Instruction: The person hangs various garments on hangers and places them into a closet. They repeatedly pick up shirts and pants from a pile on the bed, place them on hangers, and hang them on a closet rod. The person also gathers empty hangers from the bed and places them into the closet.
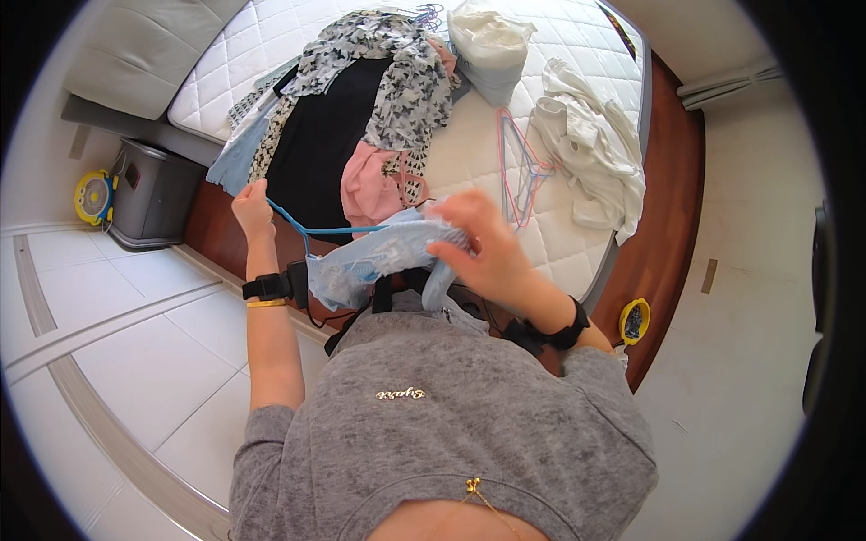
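Note:
My left hand [254,211] is closed on one end of a blue clothes hanger [291,222]. The hanger runs right into a light blue garment [369,260] with white lace-like parts, which hangs in front of my waist. At the garment's right end is my right hand [473,237], blurred, its thumb and fingers curled against the fabric; how firmly it holds is unclear. Just beyond, on the bed, lie a pink garment [369,186], a black garment [331,135] and a butterfly-print garment [406,108]. Pink and blue hangers [519,169] lie to their right.
The white quilted mattress [467,155] also bears a white bag [490,54] and a heap of white clothes [588,149]. A grey bin-like box [152,196] and a yellow fan [95,196] stand at the left. A yellow basket [634,321] is at the right.

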`<state>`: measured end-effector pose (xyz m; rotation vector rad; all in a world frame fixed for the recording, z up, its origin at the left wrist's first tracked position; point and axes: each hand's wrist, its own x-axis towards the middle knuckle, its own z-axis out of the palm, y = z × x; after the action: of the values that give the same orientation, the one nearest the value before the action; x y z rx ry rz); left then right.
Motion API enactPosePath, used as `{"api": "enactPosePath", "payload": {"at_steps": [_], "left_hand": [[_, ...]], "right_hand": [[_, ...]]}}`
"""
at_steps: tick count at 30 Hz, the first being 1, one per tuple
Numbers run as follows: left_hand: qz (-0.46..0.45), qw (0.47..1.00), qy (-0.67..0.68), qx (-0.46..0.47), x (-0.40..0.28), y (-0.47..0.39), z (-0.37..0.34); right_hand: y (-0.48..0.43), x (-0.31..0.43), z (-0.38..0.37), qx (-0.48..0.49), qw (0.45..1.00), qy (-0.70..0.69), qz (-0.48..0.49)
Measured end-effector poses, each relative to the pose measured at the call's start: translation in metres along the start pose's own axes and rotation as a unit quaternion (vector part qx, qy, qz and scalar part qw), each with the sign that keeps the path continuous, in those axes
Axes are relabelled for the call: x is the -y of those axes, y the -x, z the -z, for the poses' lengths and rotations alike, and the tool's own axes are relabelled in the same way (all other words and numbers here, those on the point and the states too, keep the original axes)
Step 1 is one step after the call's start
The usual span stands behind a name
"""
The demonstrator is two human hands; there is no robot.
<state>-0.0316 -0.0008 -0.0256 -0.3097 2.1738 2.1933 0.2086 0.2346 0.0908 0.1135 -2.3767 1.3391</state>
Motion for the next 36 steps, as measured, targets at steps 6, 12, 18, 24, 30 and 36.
{"api": "enactPosePath", "payload": {"at_steps": [6,12,18,24,30,36], "left_hand": [[-0.273,0.952,-0.127,0.051,-0.025,-0.005,-0.005],[0.195,0.933,0.258,-0.159,-0.016,-0.068,0.029],[0.220,0.884,0.405,-0.075,0.000,-0.079,0.002],[-0.025,0.991,0.131,-0.025,-0.024,-0.051,-0.051],[-0.310,0.904,-0.216,0.201,-0.030,-0.002,-0.117],[-0.374,0.816,-0.265,0.352,-0.034,0.033,-0.166]], "right_hand": [[0.000,-0.039,0.024,0.045,0.970,0.044,-0.234],[0.021,-0.050,0.043,-0.020,0.963,0.254,-0.092],[0.005,-0.071,0.115,0.165,0.909,0.208,-0.322],[0.004,-0.055,0.298,-0.227,0.924,0.143,-0.274],[-0.026,-0.081,0.454,-0.356,0.789,0.424,-0.268],[-0.069,-0.175,0.475,-0.283,0.709,0.630,-0.142]]}}
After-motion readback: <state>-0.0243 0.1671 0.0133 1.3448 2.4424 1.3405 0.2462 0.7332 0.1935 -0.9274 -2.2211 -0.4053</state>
